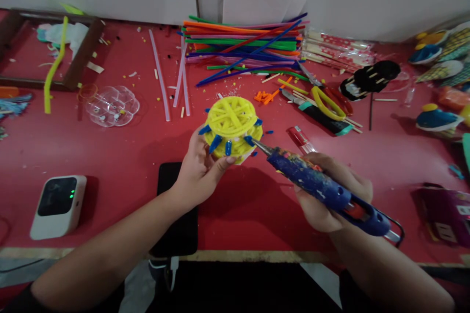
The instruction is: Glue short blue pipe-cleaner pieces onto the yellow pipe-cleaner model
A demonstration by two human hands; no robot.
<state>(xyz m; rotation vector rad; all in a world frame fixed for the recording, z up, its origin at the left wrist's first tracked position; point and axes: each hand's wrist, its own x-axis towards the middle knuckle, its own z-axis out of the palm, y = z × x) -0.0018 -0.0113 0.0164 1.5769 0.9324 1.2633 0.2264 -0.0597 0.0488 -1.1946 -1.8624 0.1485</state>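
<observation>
My left hand (201,168) grips a round yellow pipe-cleaner craft (232,117) from its left side and below. Short blue pieces (228,147) stick out around its side. In my right hand (323,195) is a blue glue gun (312,176), smeared with old glue and paint. Its metal nozzle points left, at or very close to a blue piece on the right of the craft; I cannot tell whether it touches. A few loose blue bits lie on the table just right of the craft.
Behind the craft lies a pile of coloured pipe cleaners (246,41). Pliers (326,117), orange scraps (266,97) and a red lighter (301,139) are to the right. A black phone (172,230), white device (58,208) and clear flower-shaped tray (112,106) sit left on the red table.
</observation>
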